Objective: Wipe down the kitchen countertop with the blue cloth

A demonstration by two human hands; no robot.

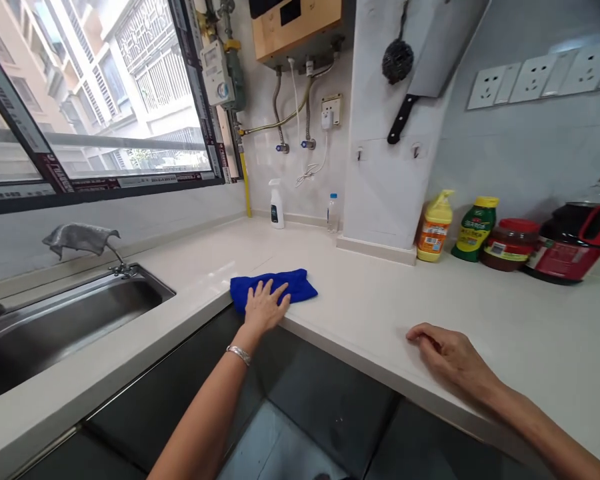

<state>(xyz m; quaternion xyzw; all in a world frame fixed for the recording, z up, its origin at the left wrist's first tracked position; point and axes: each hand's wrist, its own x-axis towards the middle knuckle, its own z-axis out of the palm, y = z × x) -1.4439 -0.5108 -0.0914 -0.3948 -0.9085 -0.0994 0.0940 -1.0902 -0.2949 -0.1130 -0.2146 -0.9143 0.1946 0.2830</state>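
Observation:
A blue cloth (296, 287) lies at the inner corner of the white countertop (360, 307), one end hanging slightly over the front edge. My left hand (265, 307) rests flat on it with the fingers spread, pressing from above rather than gripping. A silver bracelet (239, 355) circles my left wrist. Further right, my right hand (447, 353) is at the counter near its front edge, fingers loosely curled in and nothing seen in them.
On the left is a steel sink (95, 313) with a grey cloth (80, 238) over its tap. A spray bottle (276, 205) and a clear bottle (333, 213) stand at the back. Yellow bottle (434, 227), green bottle (475, 230) and jars line the right wall; a cleaver (433, 67) hangs above.

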